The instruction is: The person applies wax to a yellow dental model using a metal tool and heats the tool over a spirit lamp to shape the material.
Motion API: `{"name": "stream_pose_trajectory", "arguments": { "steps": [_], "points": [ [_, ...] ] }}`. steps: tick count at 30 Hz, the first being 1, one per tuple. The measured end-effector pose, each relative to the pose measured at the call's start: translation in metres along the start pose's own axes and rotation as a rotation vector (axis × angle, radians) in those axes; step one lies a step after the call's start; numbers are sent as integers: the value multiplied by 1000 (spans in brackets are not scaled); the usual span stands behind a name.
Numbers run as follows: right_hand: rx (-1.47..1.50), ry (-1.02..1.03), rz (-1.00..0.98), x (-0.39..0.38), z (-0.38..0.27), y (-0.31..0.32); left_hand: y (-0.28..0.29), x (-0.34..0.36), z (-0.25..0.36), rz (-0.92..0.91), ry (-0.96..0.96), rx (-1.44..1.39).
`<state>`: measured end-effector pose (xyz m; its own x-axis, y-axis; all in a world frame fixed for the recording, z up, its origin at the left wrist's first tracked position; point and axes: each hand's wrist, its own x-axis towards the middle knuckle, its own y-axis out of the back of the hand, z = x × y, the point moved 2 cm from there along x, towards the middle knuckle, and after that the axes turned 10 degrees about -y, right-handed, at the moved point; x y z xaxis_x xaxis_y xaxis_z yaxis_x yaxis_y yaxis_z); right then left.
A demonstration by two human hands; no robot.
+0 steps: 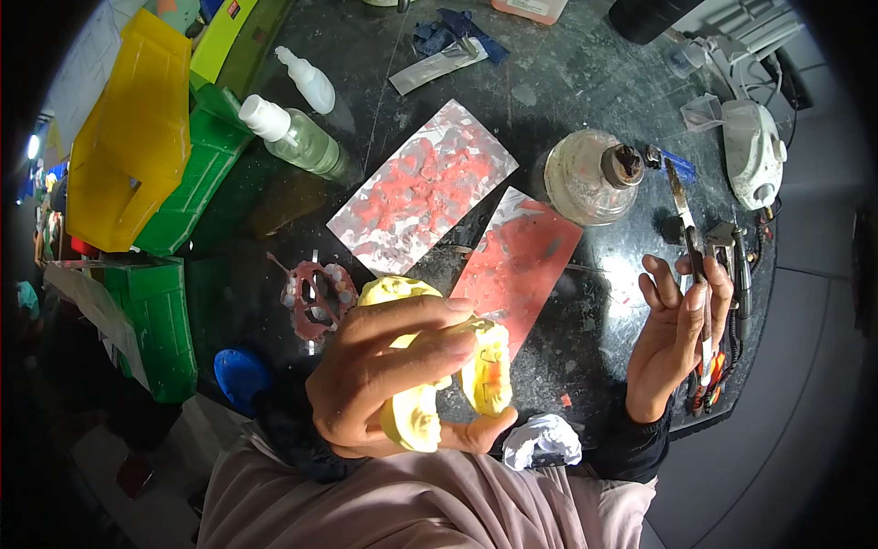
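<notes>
My left hand is wrapped around a yellow dental cast, held up near my body at the middle. Pinkish patches and drawn lines mark the cast's right side. On the right, the fingers of my right hand pinch a wax knife by its handle, its dark blade pointing up and away. A white dental cast lies by the near edge between my hands. Left of the yellow cast sits a pink denture-like piece. Beyond it lies a pink wax sheet.
Wax-smeared white sheet and a glass spirit lamp stand farther back. At left are a spray bottle, squeeze bottle, blue lid, green bin and yellow bin. A white device and tools line the right.
</notes>
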<state>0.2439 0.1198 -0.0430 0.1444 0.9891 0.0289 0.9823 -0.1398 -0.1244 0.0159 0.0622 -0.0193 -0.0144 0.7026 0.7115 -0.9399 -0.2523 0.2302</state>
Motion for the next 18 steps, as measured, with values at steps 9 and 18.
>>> {"name": "stream_pose_trajectory", "arguments": {
  "steps": [9, 18],
  "points": [
    [19, 25, -14, -1, 1, 1, -2, -8, -6, 22, -9, -149],
    [16, 28, -17, -1, 2, 1, 2, -10, -9, -61, 29, -178]
  ]
}}
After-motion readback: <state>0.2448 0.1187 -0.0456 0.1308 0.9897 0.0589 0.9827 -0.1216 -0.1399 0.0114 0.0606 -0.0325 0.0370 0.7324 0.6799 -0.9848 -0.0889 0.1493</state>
